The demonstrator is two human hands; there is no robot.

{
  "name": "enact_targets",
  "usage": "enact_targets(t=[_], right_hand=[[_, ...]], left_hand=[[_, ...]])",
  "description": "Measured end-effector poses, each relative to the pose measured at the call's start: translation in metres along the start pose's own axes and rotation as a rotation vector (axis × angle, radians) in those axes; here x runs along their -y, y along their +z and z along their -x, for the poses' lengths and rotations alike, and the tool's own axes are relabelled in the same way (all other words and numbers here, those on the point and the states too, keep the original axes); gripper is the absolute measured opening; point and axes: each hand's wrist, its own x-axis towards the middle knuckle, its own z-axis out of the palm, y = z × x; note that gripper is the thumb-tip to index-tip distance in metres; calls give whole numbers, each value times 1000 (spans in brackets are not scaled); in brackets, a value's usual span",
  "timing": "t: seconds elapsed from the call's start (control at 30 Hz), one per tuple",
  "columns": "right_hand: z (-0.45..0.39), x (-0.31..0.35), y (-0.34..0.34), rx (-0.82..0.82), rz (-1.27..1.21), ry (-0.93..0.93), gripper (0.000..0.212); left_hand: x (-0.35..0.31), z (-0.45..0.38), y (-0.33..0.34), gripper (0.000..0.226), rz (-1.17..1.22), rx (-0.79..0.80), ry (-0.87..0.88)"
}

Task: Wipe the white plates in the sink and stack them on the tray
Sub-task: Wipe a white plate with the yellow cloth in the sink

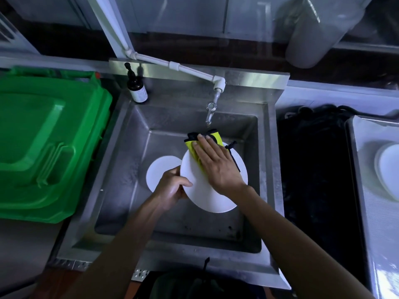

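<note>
I hold a white plate point(205, 195) tilted above the steel sink point(129, 190). My left hand point(172, 188) grips its left rim, thumb on top. With straight fingers my right hand point(216, 167) presses a yellow and black cloth point(195, 147) flat against the plate's upper face. A second white plate point(159, 171) lies in the basin behind, partly hidden by my left hand and the held plate. At the far right a white plate point(388, 169) sits on the steel tray point(362, 190).
A tap point(210, 113) hangs just above the cloth. A dark pump bottle point(137, 89) stands at the sink's back left corner. A green bin lid point(47, 143) lies left of the sink. A dark black area point(313, 169) separates sink and tray.
</note>
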Motion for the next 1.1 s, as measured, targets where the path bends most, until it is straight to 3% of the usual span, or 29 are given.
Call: enact_targets(t=[0.27, 0.63, 0.93, 1.1], right_hand=[[-6, -23, 6, -9, 56, 241, 59], [36, -25, 21, 17, 26, 390, 55], [66, 5, 21, 87, -67, 229, 68], [62, 17, 17, 32, -129, 119, 67]], left_hand=[[1, 4, 5, 44, 49, -84, 83], [-3, 5, 23, 47, 106, -175, 131], [-1, 6, 23, 47, 136, -155, 103], [-2, 7, 20, 47, 127, -130, 111]])
